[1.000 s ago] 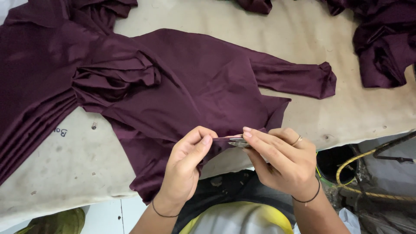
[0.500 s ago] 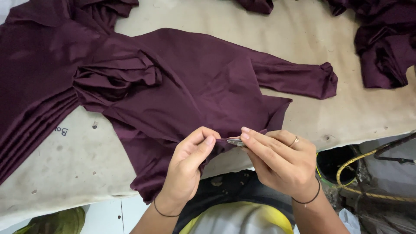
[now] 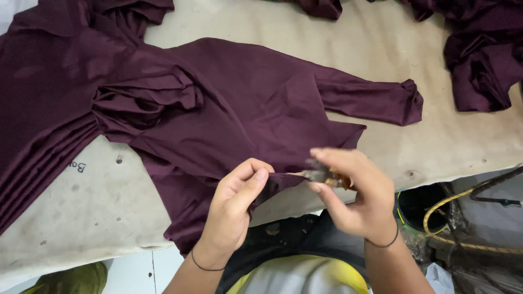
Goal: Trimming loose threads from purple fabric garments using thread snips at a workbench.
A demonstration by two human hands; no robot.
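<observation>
The edge of the maroon garment point(image 3: 245, 109) is pinched by the left hand point(image 3: 234, 209), while a small tool point(image 3: 327, 177) is gripped in the right hand point(image 3: 357, 198).

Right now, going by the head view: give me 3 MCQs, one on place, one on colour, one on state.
1. Where is the small tool?
A. on the table
B. in the right hand
C. on the floor

2. What colour is the garment?
A. dark maroon
B. white
C. green

3. How does the left hand hold the garment's edge?
A. pinched
B. palm flat
C. not touching

Key:
1 B, the right hand grips it at the fabric edge, blurred.
2 A, the cloth spread on the table is maroon.
3 A, thumb and fingers close on the edge.
</observation>
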